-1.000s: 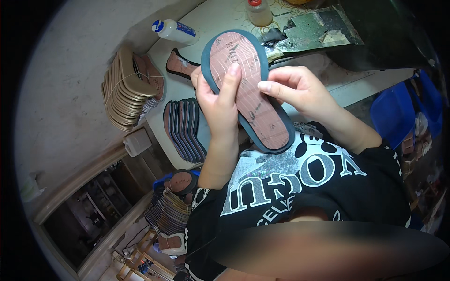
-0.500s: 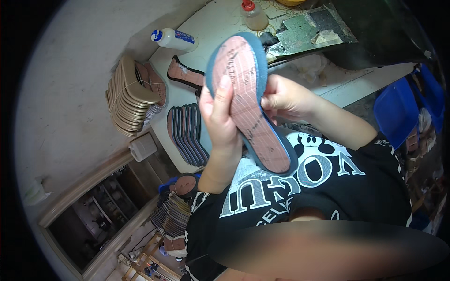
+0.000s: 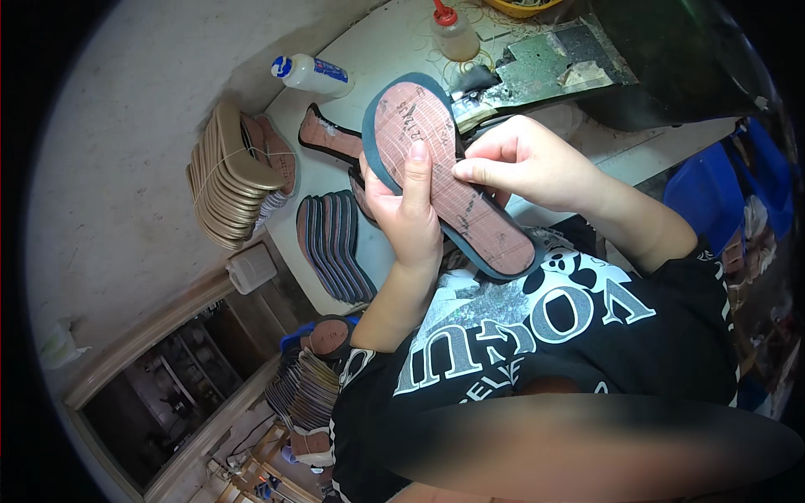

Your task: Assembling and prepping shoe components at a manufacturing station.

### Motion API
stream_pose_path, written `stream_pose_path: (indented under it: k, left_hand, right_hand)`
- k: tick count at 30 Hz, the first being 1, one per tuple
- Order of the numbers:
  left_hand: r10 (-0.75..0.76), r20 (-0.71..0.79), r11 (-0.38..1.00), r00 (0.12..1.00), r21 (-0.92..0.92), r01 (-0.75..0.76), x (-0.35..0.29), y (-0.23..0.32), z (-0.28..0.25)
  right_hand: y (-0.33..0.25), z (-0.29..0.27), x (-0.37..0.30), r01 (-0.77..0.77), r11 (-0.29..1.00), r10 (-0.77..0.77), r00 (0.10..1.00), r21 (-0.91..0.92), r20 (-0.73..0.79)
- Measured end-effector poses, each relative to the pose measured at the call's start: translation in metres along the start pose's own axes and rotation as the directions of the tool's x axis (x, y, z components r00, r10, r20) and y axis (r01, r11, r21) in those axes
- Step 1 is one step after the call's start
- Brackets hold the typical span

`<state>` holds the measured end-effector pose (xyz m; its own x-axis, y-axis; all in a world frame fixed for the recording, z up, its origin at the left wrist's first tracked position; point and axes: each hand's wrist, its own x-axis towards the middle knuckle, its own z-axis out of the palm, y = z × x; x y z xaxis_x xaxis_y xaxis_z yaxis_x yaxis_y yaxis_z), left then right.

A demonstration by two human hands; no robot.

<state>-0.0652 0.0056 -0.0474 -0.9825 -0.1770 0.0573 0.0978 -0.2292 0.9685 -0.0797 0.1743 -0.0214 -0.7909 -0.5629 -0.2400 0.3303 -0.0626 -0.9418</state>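
Observation:
A shoe insole (image 3: 490, 222) with a pinkish-brown, checked and hand-marked face and a dark blue-green rim is held aslant above the table edge, its broad end up and to the left. My left hand (image 3: 411, 210) grips it from the left, thumb flat on the face and fingers behind. On the other side, my right hand (image 3: 537, 163) is closed in a pinch at the insole's right edge, near its middle; the fingers behind are partly hidden. Beyond my left hand, another dark-rimmed insole (image 3: 325, 136) lies on the table, its right part covered. Several dark-edged insoles (image 3: 334, 247) stand in a row nearby.
Against the wall stands a tied bundle of gold-tan insoles (image 3: 231, 180). A white bottle (image 3: 314, 75), a red-capped squeeze bottle (image 3: 455, 40), a yellow bowl (image 3: 524, 8) and a worn green board (image 3: 562, 67) occupy the far table (image 3: 377, 50). Blue plastic (image 3: 704, 180) is at right.
The insole has tilted and turned, its narrow end swinging right and its broad end dropping slightly. My right hand has come up and now shows its thumb and finger pinching the edge.

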Motion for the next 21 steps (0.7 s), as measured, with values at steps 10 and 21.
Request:
stream_pose_path:
  k: [10,21]
  left_hand:
    - [0.102,0.064,0.942,0.993,0.316,-0.117,0.024,-0.02,-0.009]
    - [0.011,0.034,0.974,0.999,0.227,-0.019,0.047,-0.026,0.004]
  right_hand:
    - [0.012,-0.009,0.006,0.028,0.985,-0.081,0.945,-0.17,-0.318]
    - [0.015,-0.016,-0.014,0.095,0.941,-0.001,0.961,0.326,-0.277]
